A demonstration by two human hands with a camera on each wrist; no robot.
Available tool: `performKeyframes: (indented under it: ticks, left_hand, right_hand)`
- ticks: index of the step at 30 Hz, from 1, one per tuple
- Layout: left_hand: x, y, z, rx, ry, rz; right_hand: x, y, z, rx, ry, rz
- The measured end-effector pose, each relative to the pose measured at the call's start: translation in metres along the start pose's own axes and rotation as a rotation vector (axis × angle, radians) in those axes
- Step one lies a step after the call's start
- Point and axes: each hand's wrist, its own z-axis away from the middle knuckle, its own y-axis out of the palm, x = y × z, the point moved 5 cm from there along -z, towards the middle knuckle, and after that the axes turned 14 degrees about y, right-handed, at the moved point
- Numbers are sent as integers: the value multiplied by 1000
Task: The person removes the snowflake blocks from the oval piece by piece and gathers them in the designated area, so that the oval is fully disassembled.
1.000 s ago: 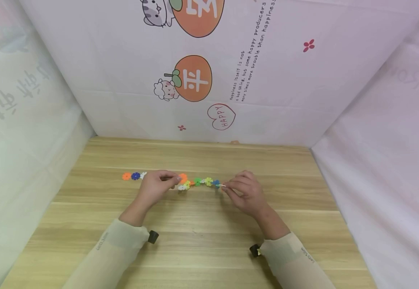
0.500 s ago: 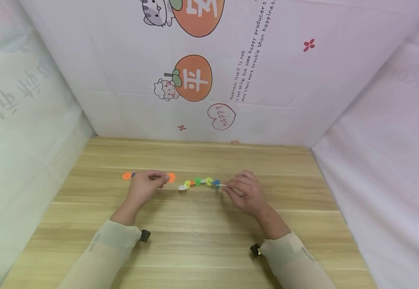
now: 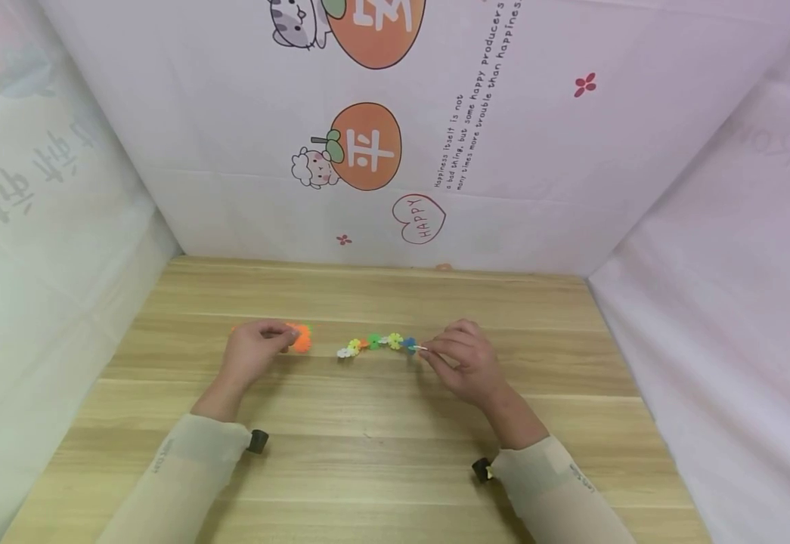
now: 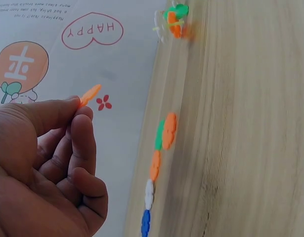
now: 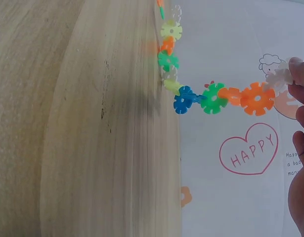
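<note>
My left hand [image 3: 253, 355] pinches an orange snowflake disc [image 4: 91, 95] between thumb and forefinger, its edge showing in the left wrist view. Below it on the table are loose discs: an orange one [image 4: 169, 131] overlapping a green one [image 4: 159, 136], then another orange, a white [image 4: 149, 194] and a blue one [image 4: 146, 222] in a row. My right hand [image 3: 466, 363] holds a white disc [image 5: 279, 79] at the end of a chain of interlocked discs [image 3: 375, 342]. This chain hangs from the fingers through orange, green and blue discs, its far end trailing left over the table.
The wood-grain table [image 3: 367, 453] ends at a white printed cloth [image 3: 503, 227] at the back. More cloth hangs at the left [image 3: 41, 264] and right [image 3: 728, 302]. A small black object [image 3: 257, 441] sits at the left cuff and another [image 3: 481, 469] at the right.
My left hand has drawn left, away from the chain's far end, with the orange disc still pinched, and now covers most of the loose row. My right hand and the chain have stayed put.
</note>
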Motion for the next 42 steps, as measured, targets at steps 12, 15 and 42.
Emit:
performKeyframes:
  ticks: [12, 15, 42]
  left_hand:
    - [18, -13, 0, 2, -30, -38]
    - [21, -14, -1, 3, -52, -58]
    - [46, -11, -11, 51, -101, -287]
  right_hand:
    - [-2, 1, 1, 3, -13, 11]
    - [-1, 0, 1, -2, -18, 4]
    - [-1, 2, 2, -22, -31, -9]
